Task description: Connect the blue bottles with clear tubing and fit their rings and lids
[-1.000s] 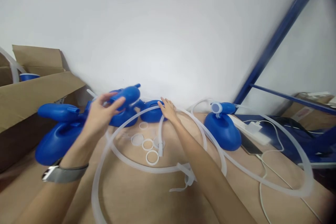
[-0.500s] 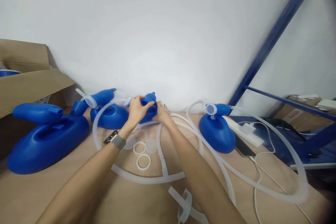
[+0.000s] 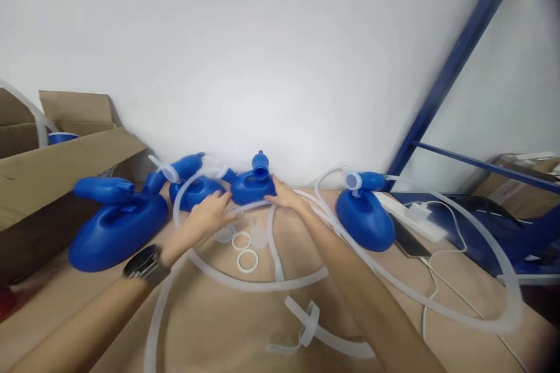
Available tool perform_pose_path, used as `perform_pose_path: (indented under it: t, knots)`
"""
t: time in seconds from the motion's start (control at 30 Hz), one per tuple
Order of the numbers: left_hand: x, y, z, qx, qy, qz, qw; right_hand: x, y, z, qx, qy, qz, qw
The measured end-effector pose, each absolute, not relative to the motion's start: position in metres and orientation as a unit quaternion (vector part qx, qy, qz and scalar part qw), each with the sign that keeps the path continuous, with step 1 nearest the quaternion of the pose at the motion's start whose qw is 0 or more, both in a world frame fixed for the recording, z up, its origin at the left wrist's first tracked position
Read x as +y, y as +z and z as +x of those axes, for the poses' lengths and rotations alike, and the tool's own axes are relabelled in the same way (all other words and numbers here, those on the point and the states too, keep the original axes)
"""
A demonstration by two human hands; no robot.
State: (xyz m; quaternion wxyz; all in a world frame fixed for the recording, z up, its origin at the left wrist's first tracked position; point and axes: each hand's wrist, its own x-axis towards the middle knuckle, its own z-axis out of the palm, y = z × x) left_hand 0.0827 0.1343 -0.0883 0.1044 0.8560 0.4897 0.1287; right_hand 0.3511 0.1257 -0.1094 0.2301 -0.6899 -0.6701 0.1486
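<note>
Against the wall in the middle sits a blue plastic urinal bottle (image 3: 251, 191), with a blue funnel-shaped piece (image 3: 261, 163) resting on top of it. My right hand (image 3: 284, 193) lies against the bottle's right side, fingers stretched out. To the lower left, my left hand (image 3: 212, 214) is apart from that bottle with loosely spread fingers and holds nothing; it covers part of a second blue bottle (image 3: 192, 195). White rings (image 3: 247, 261) and translucent discs (image 3: 259, 238) lie on the brown tabletop (image 3: 219, 326) just below my hands.
Another blue bottle (image 3: 118, 239) stands left by an open cardboard box (image 3: 65, 169). One more (image 3: 365, 221) sits right, its clear hose (image 3: 472, 227) looping outward. A power strip (image 3: 413, 218), phone (image 3: 406, 242) and blue metal frame (image 3: 455, 64) are at the right.
My left hand has let go of the blue funnel-shaped piece and moved down and left. The piece now sits tilted on the bottle. My right hand stays at the bottle's side.
</note>
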Motion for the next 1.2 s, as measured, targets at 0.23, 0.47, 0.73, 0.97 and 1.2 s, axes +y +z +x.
perform_pose_path:
  t: [0.23, 0.47, 0.73, 0.97, 1.2]
  knots:
    - [0.064, -0.134, -0.047, 0.576, 0.010, 0.808, 0.124, -0.031, -0.095, 0.389, -0.619, 0.110, -0.773, 0.088]
    - [0.064, -0.175, -0.070, 0.500, 0.257, 0.770, 0.301, -0.172, -0.143, 0.398, -0.538, 0.118, -0.828, 0.107]
    - [0.026, -0.142, -0.038, 0.479, 0.477, 0.616, 0.405, -0.231, -0.203, 0.381, -0.513, 0.180, -0.697, 0.468]
    - [0.005, -0.146, 0.054, 0.421, 0.434, 0.590, 0.535, -0.210, -0.202, 0.343, -0.382, 0.112, -0.629, 0.668]
    - [-0.002, -0.124, 0.123, 0.355, 0.471, 0.528, 0.611, -0.214, -0.168, 0.358, -0.184, 0.305, -0.578, 0.734]
